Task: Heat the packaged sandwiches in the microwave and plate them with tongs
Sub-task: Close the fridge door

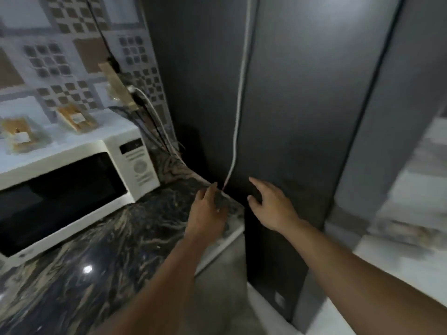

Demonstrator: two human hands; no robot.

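Observation:
A white microwave (72,175) with a dark door stands on the dark marbled counter (101,250) at the left, its door closed. On its top lie two packaged sandwiches (20,135) (77,119); a third package (116,87) leans against the tiled wall behind. My left hand (208,209) rests on the counter's far right corner, fingers relaxed, beside a white cable (238,105). My right hand (271,204) hovers with spread fingers at the dark refrigerator (302,117) front, holding nothing. No tongs or plate are in view.
The tall dark refrigerator fills the middle and right. Dark and white cables (154,122) hang by the wall behind the microwave. A pale floor (411,213) shows at the right, and a gap between counter and refrigerator lies below my hands.

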